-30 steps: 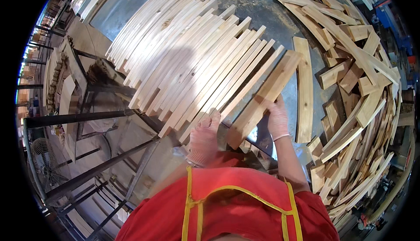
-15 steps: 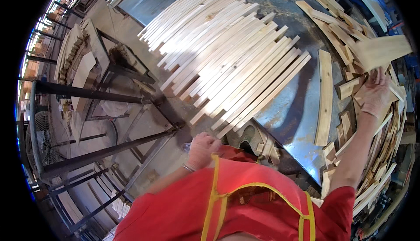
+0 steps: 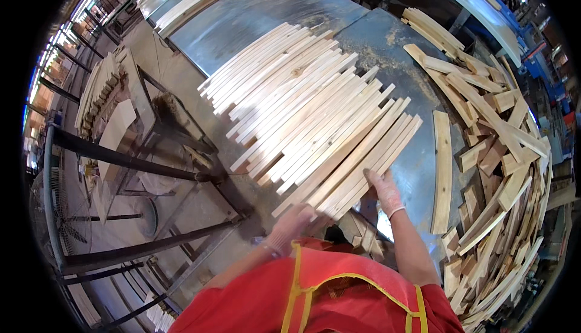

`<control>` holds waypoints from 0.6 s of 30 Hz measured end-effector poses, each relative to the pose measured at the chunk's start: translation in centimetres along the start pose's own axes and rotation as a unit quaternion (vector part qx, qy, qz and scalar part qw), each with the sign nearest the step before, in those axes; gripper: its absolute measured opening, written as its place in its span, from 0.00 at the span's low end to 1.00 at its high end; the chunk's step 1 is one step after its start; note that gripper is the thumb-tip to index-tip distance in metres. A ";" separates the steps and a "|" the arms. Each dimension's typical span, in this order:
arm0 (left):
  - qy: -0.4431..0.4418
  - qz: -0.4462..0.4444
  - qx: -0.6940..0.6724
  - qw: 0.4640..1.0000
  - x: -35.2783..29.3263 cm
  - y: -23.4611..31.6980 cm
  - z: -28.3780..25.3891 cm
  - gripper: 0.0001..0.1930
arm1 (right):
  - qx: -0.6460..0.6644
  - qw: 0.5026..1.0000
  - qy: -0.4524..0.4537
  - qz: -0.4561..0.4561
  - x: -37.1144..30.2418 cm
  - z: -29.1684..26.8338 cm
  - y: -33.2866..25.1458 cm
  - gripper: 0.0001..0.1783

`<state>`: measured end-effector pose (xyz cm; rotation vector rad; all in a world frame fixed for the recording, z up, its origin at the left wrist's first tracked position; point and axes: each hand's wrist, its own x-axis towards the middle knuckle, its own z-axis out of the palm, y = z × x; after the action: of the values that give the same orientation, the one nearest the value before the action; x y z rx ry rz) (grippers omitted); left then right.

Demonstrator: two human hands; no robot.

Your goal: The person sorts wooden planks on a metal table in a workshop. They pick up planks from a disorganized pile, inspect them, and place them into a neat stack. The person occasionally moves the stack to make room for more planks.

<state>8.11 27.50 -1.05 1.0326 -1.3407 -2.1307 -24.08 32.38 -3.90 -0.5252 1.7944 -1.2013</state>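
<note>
A wide row of pale wooden strips point(image 3: 302, 103) lies side by side on the blue-grey metal table point(image 3: 266, 12), their near ends jutting past its edge. At the right end of the row, my right hand point(image 3: 386, 192) grips the outermost strips, thumb on top and the other fingers mostly hidden. My left hand point(image 3: 292, 227) is at the near ends of the same strips; its fingers are smeared by motion. To the right of the row, a single wider board point(image 3: 441, 169) lies apart on the table.
A jumbled heap of wood offcuts point(image 3: 502, 145) fills the right side. Left of me stands a dark metal frame point(image 3: 145, 157) with a fan point(image 3: 63, 206) by it. Another stack of strips point(image 3: 190, 9) rests on the table's far left.
My right hand has left the offcut heap, where it held a short board, and come to the row's right end. My left hand has moved right to the strip ends.
</note>
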 end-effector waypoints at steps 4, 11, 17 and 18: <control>-0.082 -0.178 -0.119 0.973 2.0 7.6 -1.4 0.43 | -0.023 0.999 0.009 -0.038 1.9 -0.8 5.0 0.54; -0.188 -0.207 0.102 0.955 12.3 12.0 3.8 0.51 | 0.030 0.972 -0.234 0.023 2.3 -5.9 -0.8 0.48; -0.064 -0.087 0.136 0.985 11.8 19.4 -2.1 0.34 | -0.567 0.771 0.289 0.026 5.5 -24.3 2.5 0.57; -0.025 -0.077 0.189 0.979 13.1 21.0 -4.2 0.27 | -0.569 0.771 0.281 0.052 5.0 -25.4 4.0 0.58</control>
<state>2.20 6.75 11.77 1.2704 -1.7910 -2.0651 -47.72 43.48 -6.15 -0.7397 2.9638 0.0049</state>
